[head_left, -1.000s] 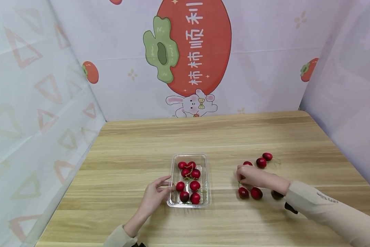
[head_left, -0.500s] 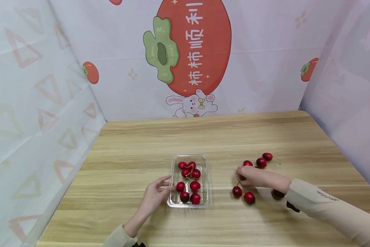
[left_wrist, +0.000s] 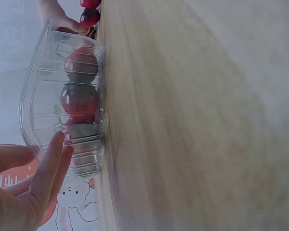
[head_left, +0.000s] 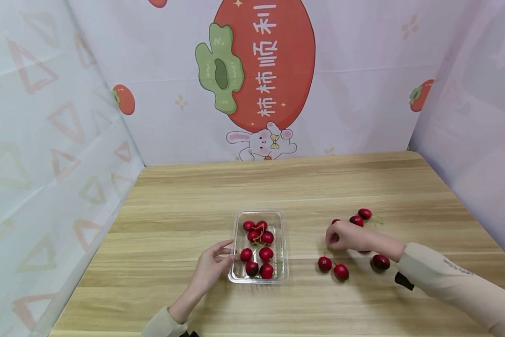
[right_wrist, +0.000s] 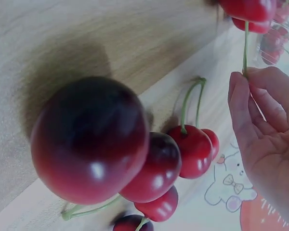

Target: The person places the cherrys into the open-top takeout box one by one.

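My right hand pinches the green stem of a pair of dark red cherries between thumb and fingertips. The pair hangs from the stem close over the wooden table; whether it touches the wood I cannot tell. My left hand is at the left side of a clear plastic box, its fairly straight fingers against the outer wall. Inside the box lie several red cherries with stems. In the left wrist view, the box's ribbed wall blurs the cherries behind it.
More loose cherries lie on the table behind and around my right hand, one under the wrist. In the right wrist view, a large dark cherry sits nearest the camera. A printed curtain stands behind the table.
The pinched cherry pair has moved left and slightly toward me. My right hand has since shifted a little to the right, uncovering the cherry under its wrist. My left hand and the box stay still.
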`<action>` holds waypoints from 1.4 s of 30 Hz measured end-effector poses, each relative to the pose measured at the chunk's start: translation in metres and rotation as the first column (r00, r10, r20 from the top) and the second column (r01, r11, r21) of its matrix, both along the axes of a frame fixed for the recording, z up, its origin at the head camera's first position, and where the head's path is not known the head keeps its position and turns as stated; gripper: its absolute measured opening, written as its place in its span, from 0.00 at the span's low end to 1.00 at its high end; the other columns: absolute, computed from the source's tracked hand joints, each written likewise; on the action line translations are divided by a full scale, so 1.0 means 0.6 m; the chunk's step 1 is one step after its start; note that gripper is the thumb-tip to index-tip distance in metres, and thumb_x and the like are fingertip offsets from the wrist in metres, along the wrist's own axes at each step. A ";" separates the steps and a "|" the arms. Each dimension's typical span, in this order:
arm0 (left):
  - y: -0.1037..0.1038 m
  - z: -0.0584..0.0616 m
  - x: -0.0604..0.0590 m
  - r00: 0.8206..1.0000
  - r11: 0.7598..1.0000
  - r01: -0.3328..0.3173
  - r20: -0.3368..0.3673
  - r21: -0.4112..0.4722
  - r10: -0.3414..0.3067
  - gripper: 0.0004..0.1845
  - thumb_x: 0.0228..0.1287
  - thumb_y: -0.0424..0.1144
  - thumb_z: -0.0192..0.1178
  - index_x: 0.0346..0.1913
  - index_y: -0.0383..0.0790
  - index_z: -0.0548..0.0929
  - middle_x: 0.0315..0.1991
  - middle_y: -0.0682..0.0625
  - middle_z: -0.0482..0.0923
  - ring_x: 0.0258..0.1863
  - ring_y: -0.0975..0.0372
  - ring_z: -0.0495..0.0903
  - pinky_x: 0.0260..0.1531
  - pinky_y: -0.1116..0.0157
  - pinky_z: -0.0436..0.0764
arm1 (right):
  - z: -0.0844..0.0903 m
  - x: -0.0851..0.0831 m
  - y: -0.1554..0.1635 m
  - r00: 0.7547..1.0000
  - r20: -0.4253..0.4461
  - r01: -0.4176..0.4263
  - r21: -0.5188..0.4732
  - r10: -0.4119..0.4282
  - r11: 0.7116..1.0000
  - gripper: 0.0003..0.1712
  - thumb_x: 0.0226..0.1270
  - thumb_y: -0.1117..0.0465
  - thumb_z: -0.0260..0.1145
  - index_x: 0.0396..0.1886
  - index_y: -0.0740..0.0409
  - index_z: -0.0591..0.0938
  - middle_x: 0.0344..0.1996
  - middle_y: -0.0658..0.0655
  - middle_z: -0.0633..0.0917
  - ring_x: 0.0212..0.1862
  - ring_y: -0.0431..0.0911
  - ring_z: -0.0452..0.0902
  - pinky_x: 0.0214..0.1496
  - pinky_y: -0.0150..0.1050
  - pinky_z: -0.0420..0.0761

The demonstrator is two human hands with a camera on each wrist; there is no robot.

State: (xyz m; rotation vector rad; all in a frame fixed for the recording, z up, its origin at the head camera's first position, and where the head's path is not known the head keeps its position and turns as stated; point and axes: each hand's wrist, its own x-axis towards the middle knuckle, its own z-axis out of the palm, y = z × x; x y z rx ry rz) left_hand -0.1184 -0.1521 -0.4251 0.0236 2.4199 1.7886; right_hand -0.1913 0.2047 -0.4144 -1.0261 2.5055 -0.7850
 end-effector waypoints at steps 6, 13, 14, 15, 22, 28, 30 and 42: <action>-0.001 0.000 0.001 1.000 1.000 0.002 0.002 0.005 -0.002 0.22 0.55 0.25 0.56 0.55 0.27 0.70 0.39 0.34 0.77 0.33 0.49 0.81 0.24 0.68 0.81 | 0.010 0.000 0.007 0.988 0.154 0.034 -0.081 -0.021 0.996 0.06 0.51 0.73 0.61 0.24 0.61 0.81 0.23 0.48 0.78 0.25 0.33 0.71 0.25 0.28 0.76; -0.001 0.000 0.001 1.000 1.000 0.006 0.000 0.000 -0.006 0.22 0.55 0.25 0.55 0.55 0.26 0.69 0.39 0.34 0.77 0.34 0.49 0.81 0.25 0.67 0.81 | 0.017 -0.004 0.014 0.954 0.300 0.047 -0.193 0.014 0.980 0.05 0.57 0.70 0.60 0.31 0.68 0.81 0.27 0.54 0.80 0.27 0.39 0.77 0.27 0.38 0.80; -0.001 0.000 0.001 1.000 1.000 0.006 0.000 -0.001 -0.006 0.22 0.55 0.25 0.56 0.55 0.26 0.69 0.39 0.34 0.77 0.34 0.49 0.81 0.25 0.67 0.81 | 0.018 -0.004 0.014 0.950 0.313 0.053 -0.201 0.013 0.978 0.06 0.57 0.69 0.60 0.31 0.69 0.81 0.27 0.56 0.80 0.27 0.41 0.77 0.27 0.38 0.81; -0.001 0.001 0.002 1.000 1.000 0.006 0.000 -0.001 -0.006 0.22 0.55 0.25 0.56 0.55 0.26 0.69 0.39 0.33 0.77 0.34 0.49 0.81 0.25 0.67 0.81 | 0.019 -0.004 0.015 0.945 0.327 0.066 -0.203 0.004 0.977 0.07 0.58 0.67 0.60 0.32 0.69 0.81 0.27 0.57 0.81 0.28 0.43 0.78 0.26 0.37 0.80; 0.000 0.001 0.001 1.000 1.000 0.004 -0.008 -0.002 -0.004 0.23 0.55 0.27 0.57 0.55 0.27 0.69 0.40 0.34 0.77 0.34 0.49 0.81 0.25 0.67 0.81 | 0.034 -0.002 0.012 0.900 0.426 0.201 -0.202 -0.099 0.959 0.14 0.59 0.61 0.60 0.37 0.71 0.79 0.32 0.65 0.82 0.31 0.49 0.79 0.32 0.43 0.81; -0.001 -0.001 -0.001 1.000 1.000 -0.001 -0.006 -0.001 0.001 0.22 0.55 0.27 0.57 0.55 0.27 0.70 0.39 0.35 0.77 0.34 0.50 0.81 0.24 0.68 0.81 | 0.047 0.001 0.004 0.864 0.476 0.294 -0.219 -0.161 0.930 0.18 0.59 0.61 0.61 0.40 0.74 0.77 0.32 0.64 0.82 0.32 0.43 0.79 0.41 0.46 0.79; -0.001 -0.001 -0.001 1.000 1.000 -0.003 -0.003 -0.001 0.003 0.22 0.54 0.26 0.57 0.54 0.27 0.70 0.39 0.34 0.77 0.34 0.50 0.81 0.24 0.67 0.81 | 0.050 0.002 0.000 0.854 0.488 0.325 -0.224 -0.183 0.919 0.18 0.58 0.61 0.61 0.41 0.74 0.77 0.31 0.61 0.83 0.32 0.43 0.79 0.43 0.43 0.79; -0.002 -0.002 0.001 1.000 1.000 0.010 -0.015 -0.005 -0.010 0.22 0.54 0.27 0.57 0.54 0.26 0.70 0.39 0.33 0.77 0.33 0.49 0.81 0.25 0.64 0.82 | 0.062 0.009 -0.028 0.747 0.565 0.518 -0.164 -0.350 0.840 0.21 0.56 0.57 0.64 0.44 0.70 0.78 0.35 0.62 0.83 0.37 0.45 0.80 0.48 0.39 0.77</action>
